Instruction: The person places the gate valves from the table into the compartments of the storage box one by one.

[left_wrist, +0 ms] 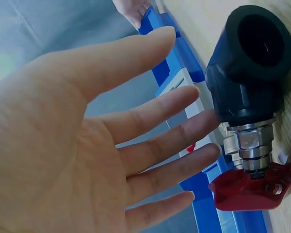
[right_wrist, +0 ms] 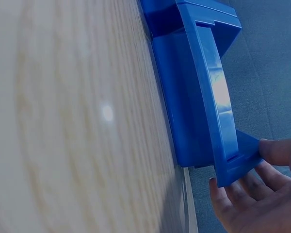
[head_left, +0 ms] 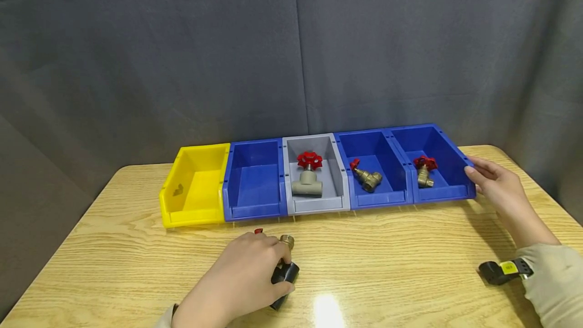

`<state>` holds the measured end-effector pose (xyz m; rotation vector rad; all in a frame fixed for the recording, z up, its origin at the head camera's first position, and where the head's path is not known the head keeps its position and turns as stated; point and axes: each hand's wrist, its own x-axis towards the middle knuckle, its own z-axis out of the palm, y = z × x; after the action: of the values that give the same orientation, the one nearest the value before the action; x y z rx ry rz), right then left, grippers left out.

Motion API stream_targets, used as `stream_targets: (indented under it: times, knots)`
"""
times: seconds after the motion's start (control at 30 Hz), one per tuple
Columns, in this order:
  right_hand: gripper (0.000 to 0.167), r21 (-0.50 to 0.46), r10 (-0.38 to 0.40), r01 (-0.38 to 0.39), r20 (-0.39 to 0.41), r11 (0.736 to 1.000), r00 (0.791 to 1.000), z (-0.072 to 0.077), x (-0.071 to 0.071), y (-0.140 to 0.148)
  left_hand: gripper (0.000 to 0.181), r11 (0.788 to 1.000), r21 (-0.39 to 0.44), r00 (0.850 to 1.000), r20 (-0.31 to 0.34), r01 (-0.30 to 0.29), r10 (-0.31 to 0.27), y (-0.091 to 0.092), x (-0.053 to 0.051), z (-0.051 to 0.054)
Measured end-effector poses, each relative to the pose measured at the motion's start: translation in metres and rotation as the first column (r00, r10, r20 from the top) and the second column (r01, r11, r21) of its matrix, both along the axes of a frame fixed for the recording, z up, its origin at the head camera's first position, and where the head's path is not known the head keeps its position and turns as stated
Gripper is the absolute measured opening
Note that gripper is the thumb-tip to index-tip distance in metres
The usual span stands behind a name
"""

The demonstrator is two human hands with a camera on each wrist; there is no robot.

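Note:
My left hand [head_left: 248, 272] is over a black plastic tee valve [left_wrist: 247, 73] on the table, its fingers extended and slightly spread in the left wrist view. This valve has a metal stem [left_wrist: 254, 143] and a red handle [left_wrist: 252, 187]. A brass fitting [head_left: 287, 240] shows just beyond the fingers, partly hidden. At the far right my right hand [head_left: 498, 186] holds the side wall of the end blue bin [head_left: 448, 194], thumb on its rim and fingers outside. That bin contains a brass valve with a red handwheel [head_left: 425, 162].
Left of the end bin, the row continues with another blue bin [head_left: 380, 198] holding a brass valve [head_left: 368, 178], a grey bin [head_left: 319, 206] holding a grey tee valve [head_left: 307, 183], a blue bin [head_left: 255, 211] and a yellow bin [head_left: 196, 216]. A grey curtain [head_left: 227, 65] hangs behind.

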<state>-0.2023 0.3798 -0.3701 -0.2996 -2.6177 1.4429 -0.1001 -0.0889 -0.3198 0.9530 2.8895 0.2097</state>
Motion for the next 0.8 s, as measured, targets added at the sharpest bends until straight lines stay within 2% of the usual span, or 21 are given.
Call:
stream_targets:
  times: [0.37,0.63,0.8]
  knots:
    - [0.066,-0.007,-0.002,0.002,-0.029,1.000,1.000,-0.003,-0.002,0.001,0.049,1.000,0.010,0.999,0.053,-0.015,0.014,-0.001,0.001,-0.006]
    - [0.066,-0.012,-0.010,0.010,-0.019,1.000,1.000,-0.004,-0.002,0.000,0.047,1.000,0.030,1.000,0.026,0.003,-0.003,-0.004,0.001,-0.009]
    - [0.067,-0.008,-0.012,0.012,-0.003,1.000,1.000,-0.002,-0.002,0.000,0.056,1.000,0.014,0.996,0.083,-0.023,0.022,-0.003,0.001,-0.012]
